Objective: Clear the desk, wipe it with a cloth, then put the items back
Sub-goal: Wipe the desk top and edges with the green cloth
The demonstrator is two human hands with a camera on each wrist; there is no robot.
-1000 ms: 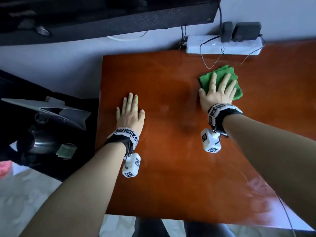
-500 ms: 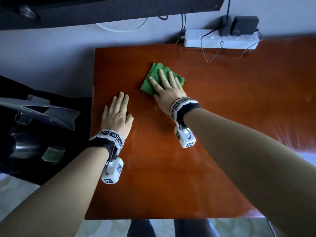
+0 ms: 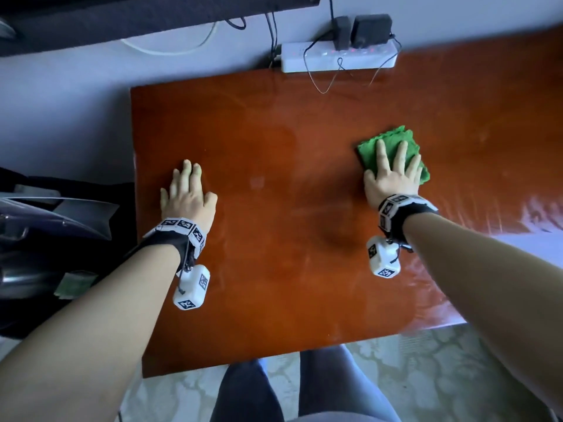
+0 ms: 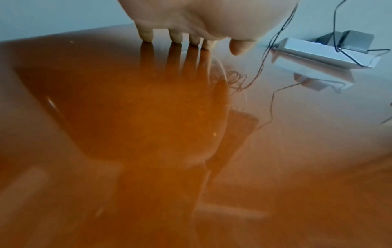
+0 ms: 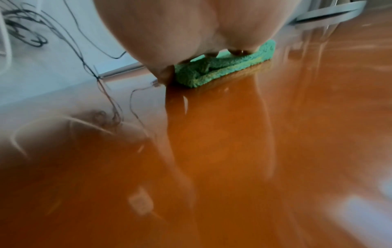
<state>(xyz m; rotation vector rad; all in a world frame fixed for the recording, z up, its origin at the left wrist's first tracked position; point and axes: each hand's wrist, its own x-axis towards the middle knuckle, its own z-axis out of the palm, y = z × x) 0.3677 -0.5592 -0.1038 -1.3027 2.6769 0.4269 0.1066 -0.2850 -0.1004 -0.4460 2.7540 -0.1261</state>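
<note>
A glossy reddish-brown desk (image 3: 274, 141) fills the head view. A folded green cloth (image 3: 393, 138) lies on its right-centre part, and my right hand (image 3: 391, 175) presses flat on it with straight, spread fingers. In the right wrist view the cloth (image 5: 222, 67) shows as a thick green fold under my palm. My left hand (image 3: 189, 193) rests flat on the desk near its left edge, fingers straight. The left wrist view shows those fingertips (image 4: 176, 37) touching the shiny desk top (image 4: 148, 134).
A white power strip (image 3: 338, 57) with dark plugs and thin cables sits at the desk's back edge against the wall, and is the power strip (image 4: 318, 53) in the left wrist view. Dark furniture and objects (image 3: 54, 239) stand left of the desk. My legs are below the front edge.
My right hand slid the green cloth from the right to the left-centre of the desk and back to the right. The left hand stayed flat near the left edge.
</note>
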